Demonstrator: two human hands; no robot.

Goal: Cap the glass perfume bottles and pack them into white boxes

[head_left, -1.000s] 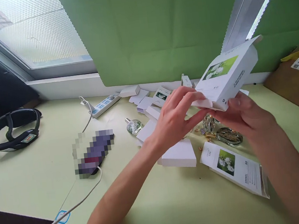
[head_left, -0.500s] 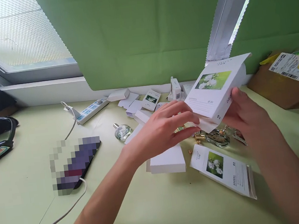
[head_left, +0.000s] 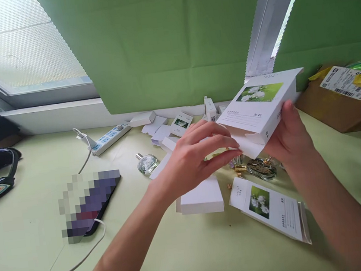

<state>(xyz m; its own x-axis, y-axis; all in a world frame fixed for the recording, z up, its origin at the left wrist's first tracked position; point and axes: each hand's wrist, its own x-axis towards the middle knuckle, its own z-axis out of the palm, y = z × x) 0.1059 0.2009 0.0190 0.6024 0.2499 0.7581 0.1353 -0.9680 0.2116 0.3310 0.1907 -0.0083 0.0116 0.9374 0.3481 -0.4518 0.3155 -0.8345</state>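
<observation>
My right hand (head_left: 293, 133) grips a white perfume box (head_left: 252, 112) from below and the right, thumb along its side. The box is tilted above the table, with a white-flower picture on its front. A flap (head_left: 248, 140) stands out at its near end. My left hand (head_left: 206, 150) pinches the flap's edge between thumb and fingers. Behind the hands lie glass perfume bottles (head_left: 261, 169) with gold-coloured necks, partly hidden. A second flower-printed box (head_left: 270, 208) lies flat in front of them, and a plain white box (head_left: 201, 198) rests below my left hand.
Left of my hands lie a round glass bottle (head_left: 147, 163), a phone (head_left: 102, 205) with a white cable and a headset (head_left: 0, 173). A power strip (head_left: 111, 138) and several white cartons (head_left: 181, 124) sit near the sill. At right stands a brown cardboard box (head_left: 340, 104).
The box in my right hand has tipped flatter, and its flap shows more. My left hand stays at the flap. The whole view has shifted slightly.
</observation>
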